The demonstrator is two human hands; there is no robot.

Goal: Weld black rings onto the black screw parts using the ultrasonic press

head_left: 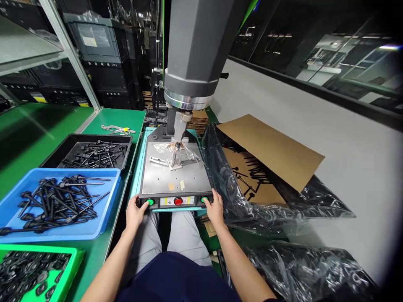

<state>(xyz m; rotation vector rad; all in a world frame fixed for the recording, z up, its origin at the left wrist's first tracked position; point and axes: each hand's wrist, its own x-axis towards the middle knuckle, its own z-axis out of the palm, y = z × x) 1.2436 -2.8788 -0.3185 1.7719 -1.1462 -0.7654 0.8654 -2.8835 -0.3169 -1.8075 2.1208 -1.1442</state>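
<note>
Thumb of left hand [135, 214] on left green button [150, 201]; thumb of right hand [215, 208] on right green button [203, 199]. Both thumbs stand wide of the fingers, which lie at the 2 ends of the control panel [164, 201]. Between the 2: red button [178, 201]. Beyond: metal plate [157, 182] bearing a fixture [175, 165], under the tapered tool [180, 128] of the machine head [190, 50]. Left: blue tray [108, 209] and black tray [129, 156], both with dark screw-like parts. Right: cardboard sheet [273, 147] near black plastic [317, 195]
</note>
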